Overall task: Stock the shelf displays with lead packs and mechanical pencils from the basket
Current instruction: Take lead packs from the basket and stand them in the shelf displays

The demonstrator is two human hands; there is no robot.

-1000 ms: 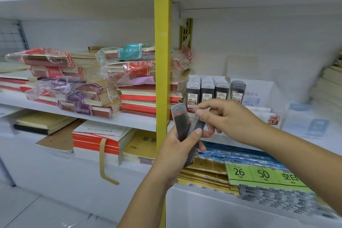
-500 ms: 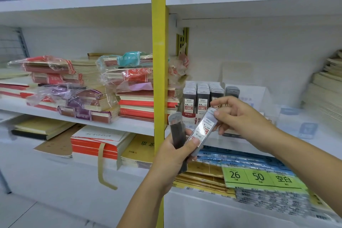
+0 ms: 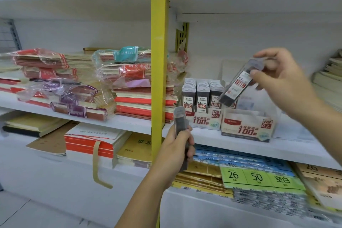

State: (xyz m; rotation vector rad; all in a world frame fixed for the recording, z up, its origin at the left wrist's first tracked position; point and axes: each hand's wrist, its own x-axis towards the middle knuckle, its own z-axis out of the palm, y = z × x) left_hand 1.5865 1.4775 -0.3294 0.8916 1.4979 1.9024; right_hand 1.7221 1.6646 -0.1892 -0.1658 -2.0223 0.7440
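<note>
A slim, clear plastic lead pack (image 3: 238, 84) with a red label hangs tilted over the white-and-red cardboard 0.7 display box (image 3: 246, 127).
The right hand (image 3: 283, 81) pinches its cap end between thumb and fingers. The long axis slants down-left, with the low end just above that box at the white shelf's (image 3: 240, 147) front edge. The left hand (image 3: 175, 150), lower and farther off, grips one upright pack (image 3: 180, 120). There are two boxes, and the 0.5 display box (image 3: 203, 121) holds three rows.

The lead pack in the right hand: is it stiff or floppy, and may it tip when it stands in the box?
Probably stiff: the lead pack looks straight though the right hand pinches only its top end. Likely light too. Tall and narrow, it may tip alone; the 0.5 box packs stand pressed together.
</note>
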